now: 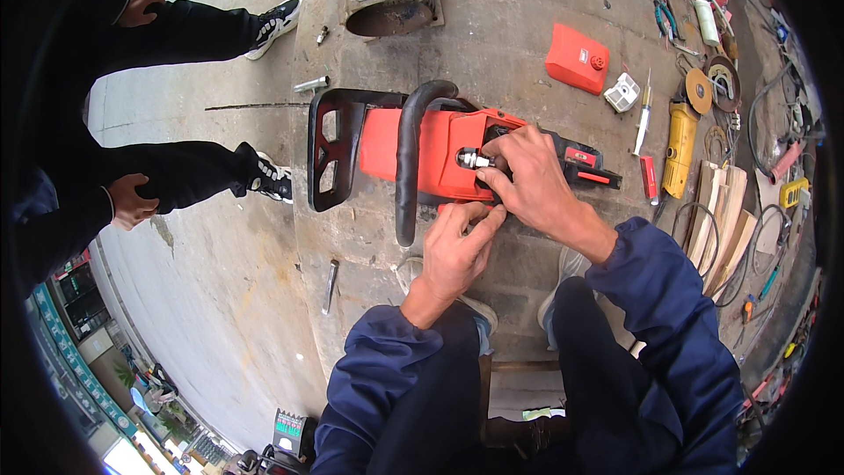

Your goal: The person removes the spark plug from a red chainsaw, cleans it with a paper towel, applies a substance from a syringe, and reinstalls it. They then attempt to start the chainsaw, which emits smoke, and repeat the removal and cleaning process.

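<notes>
A red chainsaw (431, 145) lies on the concrete floor in front of me, its bar pointing left and its black rear handle (585, 163) to the right. A spark plug (473, 159) with a white body shows in the opening of its top cover. Against the plug's right end, my right hand (536, 180) pinches with thumb and fingers. My left hand (457, 251) is closed at the near side of the saw, fingertips pressed together beside the right thumb. What those left fingertips hold, if anything, is hidden. The black front handle (407, 167) arches over the body left of both hands.
Beyond the saw lie a red cover (578, 58) and a white air filter (622, 92). A yellow angle grinder (680, 145), wood strips (716, 211) and pliers (664, 18) lie right. A tubular wrench (312, 84) sits near the hand guard. Another person's shoes (274, 25) are at left.
</notes>
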